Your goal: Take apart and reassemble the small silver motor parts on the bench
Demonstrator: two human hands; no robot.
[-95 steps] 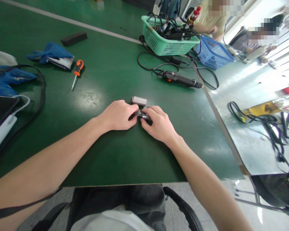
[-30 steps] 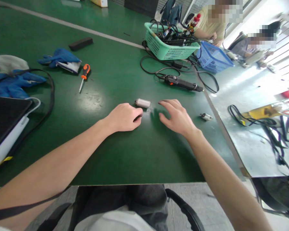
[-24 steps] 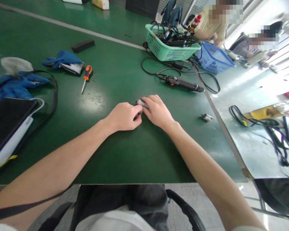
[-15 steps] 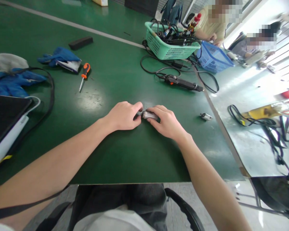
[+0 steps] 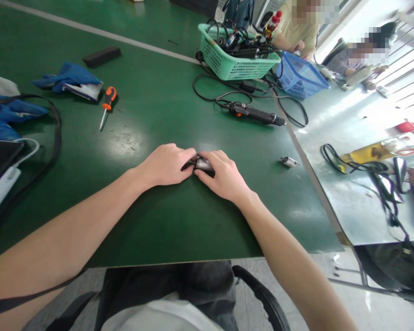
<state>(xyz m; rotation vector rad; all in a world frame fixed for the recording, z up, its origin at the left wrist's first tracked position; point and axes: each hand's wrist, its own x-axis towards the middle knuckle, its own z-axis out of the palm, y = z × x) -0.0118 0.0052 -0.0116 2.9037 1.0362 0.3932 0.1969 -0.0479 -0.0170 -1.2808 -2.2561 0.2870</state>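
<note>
My left hand [image 5: 167, 164] and my right hand [image 5: 224, 177] meet at the middle of the green table [image 5: 165, 105]. Between them lies a small silver metal cylinder [image 5: 203, 163]; my right fingers are closed around it and its dark end points at my left hand. My left hand is a loose fist, fingertips pinched on something small at that end that I cannot make out. A second small metal part [image 5: 289, 161] lies alone on the table to the right, near the edge.
An orange-handled screwdriver [image 5: 106, 105] and blue gloves [image 5: 69, 79] lie at the left. A black electric screwdriver [image 5: 251, 114] with its cable, a green basket [image 5: 236, 57] and a blue basket [image 5: 300, 76] sit farther back. Other people are seated at the far right.
My right hand put a small part down at the right, came back, picked up the silver cylinder and brought it against my left hand. My left hand stayed closed in place.
</note>
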